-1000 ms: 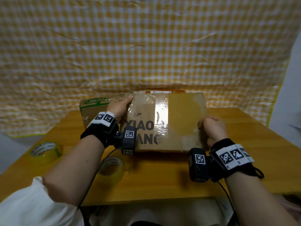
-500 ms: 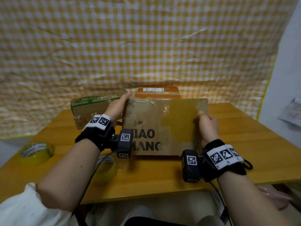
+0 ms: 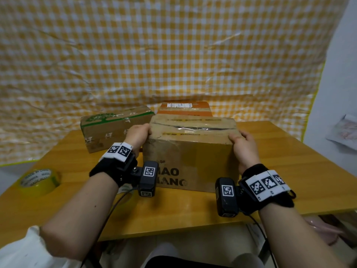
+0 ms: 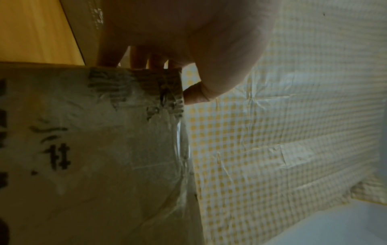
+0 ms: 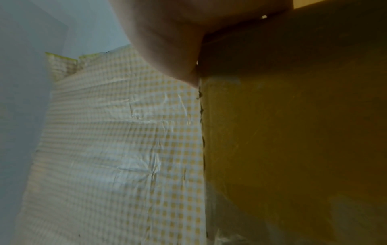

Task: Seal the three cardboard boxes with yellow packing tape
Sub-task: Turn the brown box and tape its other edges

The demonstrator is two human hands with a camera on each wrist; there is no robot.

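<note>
We see the head view evenly and softly lit, with glare on the clear tape across the brown cardboard box (image 3: 193, 130) and short shadows under the wrists on the yellow wooden table (image 3: 289, 161). Straight lines bow toward its edges. Both wrist views are dim, grainy and soft; the checked yellow-and-white backdrop sheet (image 5: 115, 149) is brightest there.
</note>
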